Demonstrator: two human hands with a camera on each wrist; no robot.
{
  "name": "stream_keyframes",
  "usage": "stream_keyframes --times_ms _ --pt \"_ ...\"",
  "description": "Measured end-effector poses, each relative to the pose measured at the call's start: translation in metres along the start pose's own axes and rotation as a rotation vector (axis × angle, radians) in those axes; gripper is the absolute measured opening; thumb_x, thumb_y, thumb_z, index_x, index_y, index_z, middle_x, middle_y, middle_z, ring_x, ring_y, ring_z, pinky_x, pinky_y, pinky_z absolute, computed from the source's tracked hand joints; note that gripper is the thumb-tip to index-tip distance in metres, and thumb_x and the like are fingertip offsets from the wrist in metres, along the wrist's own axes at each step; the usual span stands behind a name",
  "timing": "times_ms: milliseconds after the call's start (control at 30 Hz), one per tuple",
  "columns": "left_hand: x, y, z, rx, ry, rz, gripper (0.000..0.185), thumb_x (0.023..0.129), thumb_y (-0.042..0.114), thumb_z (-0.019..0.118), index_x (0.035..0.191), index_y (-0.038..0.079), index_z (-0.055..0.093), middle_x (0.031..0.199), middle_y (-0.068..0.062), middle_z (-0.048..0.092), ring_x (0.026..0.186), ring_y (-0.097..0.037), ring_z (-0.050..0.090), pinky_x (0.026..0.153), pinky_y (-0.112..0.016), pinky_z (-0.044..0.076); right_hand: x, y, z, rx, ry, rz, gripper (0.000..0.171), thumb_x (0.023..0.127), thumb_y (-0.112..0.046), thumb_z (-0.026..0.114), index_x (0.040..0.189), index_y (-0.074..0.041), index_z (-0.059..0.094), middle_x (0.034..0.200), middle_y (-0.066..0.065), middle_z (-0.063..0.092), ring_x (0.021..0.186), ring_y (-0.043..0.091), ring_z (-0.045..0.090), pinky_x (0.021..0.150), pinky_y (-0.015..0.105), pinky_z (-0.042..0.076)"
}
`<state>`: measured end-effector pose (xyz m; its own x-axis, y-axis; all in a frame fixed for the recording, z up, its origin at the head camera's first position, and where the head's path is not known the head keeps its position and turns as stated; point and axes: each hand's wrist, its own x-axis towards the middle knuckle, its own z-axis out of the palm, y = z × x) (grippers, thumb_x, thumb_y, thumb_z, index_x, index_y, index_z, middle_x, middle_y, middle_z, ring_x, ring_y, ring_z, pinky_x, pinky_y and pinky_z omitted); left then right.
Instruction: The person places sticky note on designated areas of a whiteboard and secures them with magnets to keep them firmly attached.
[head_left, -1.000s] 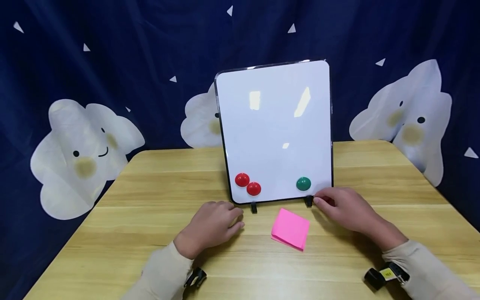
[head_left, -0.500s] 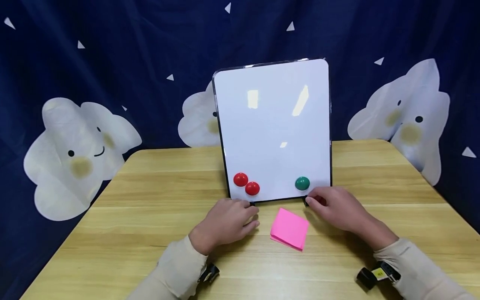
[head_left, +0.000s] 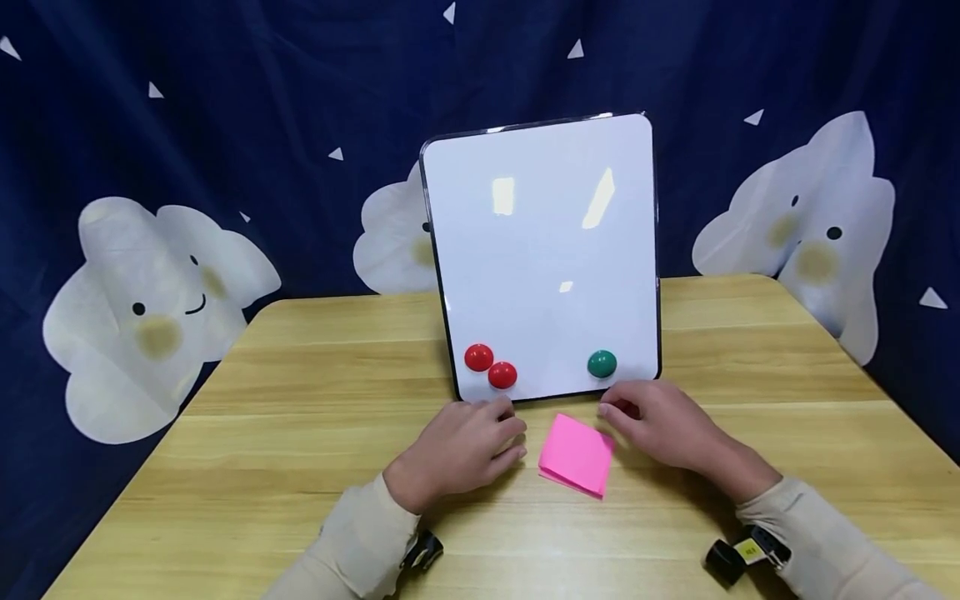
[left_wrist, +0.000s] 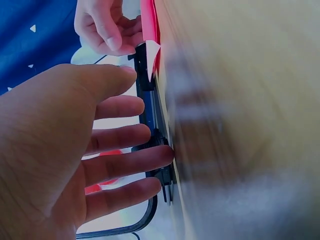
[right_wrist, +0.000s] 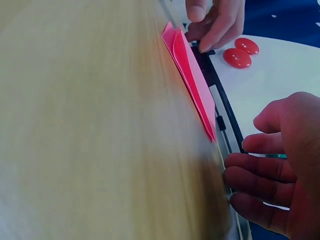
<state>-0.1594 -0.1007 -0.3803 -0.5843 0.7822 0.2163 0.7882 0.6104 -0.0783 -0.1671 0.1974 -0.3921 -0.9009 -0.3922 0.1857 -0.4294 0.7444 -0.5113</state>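
A whiteboard [head_left: 540, 267] with a black frame stands on small black feet. Two red round magnets [head_left: 491, 367] sit at its lower left and a green round magnet [head_left: 602, 364] at its lower right. Pink folded paper [head_left: 576, 457] lies on the table in front of the board. My left hand [head_left: 467, 446] is by the board's lower left corner, fingers extended and holding nothing in the left wrist view. My right hand [head_left: 666, 423] is by the lower right edge, its fingers loosely bent with nothing between them in the right wrist view. Both hands hide the board's feet in the head view.
The wooden table [head_left: 315, 367] reaches back to a dark blue curtain [head_left: 300, 100] printed with white clouds and triangles. A black wrist device [head_left: 423, 550] shows at the left sleeve, and another black device [head_left: 726, 562] at the right sleeve.
My left hand has moved right, toward the pink paper. My right hand has shifted slightly left. Magnets and paper keep their places, while the whole view has drifted a little.
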Motion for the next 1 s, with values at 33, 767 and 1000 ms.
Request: stream_keyframes --times_ms 33,767,1000 --pt "0.0 0.0 0.0 0.002 0.003 0.002 0.02 0.096 0.04 0.064 0.099 0.022 0.072 0.096 0.004 0.06 0.07 -0.008 0.054 0.057 -0.022 0.045 0.0 0.0 0.0 0.006 -0.009 0.004 0.006 0.096 -0.022 0.069 0.095 -0.021 0.074 0.08 -0.013 0.06 0.073 0.01 0.053 0.068 0.032 0.048" --pt "-0.002 -0.003 -0.001 -0.024 -0.028 0.015 0.02 0.097 0.037 0.063 0.099 0.02 0.073 0.112 0.002 0.066 0.097 -0.015 0.062 0.079 -0.03 0.053 -0.003 -0.01 0.008 -0.024 -0.166 0.002 0.028 0.082 -0.038 0.083 0.104 -0.023 0.074 0.082 -0.009 0.051 0.073 0.009 0.049 0.061 0.026 0.043" --pt "-0.003 -0.004 -0.003 -0.037 -0.043 0.003 0.022 0.098 0.038 0.061 0.102 0.02 0.074 0.115 0.002 0.065 0.104 -0.016 0.059 0.084 -0.031 0.052 -0.002 -0.01 0.008 -0.022 -0.182 0.021 0.027 0.083 -0.035 0.083 0.104 -0.022 0.073 0.083 -0.009 0.052 0.075 0.01 0.05 0.063 0.026 0.044"
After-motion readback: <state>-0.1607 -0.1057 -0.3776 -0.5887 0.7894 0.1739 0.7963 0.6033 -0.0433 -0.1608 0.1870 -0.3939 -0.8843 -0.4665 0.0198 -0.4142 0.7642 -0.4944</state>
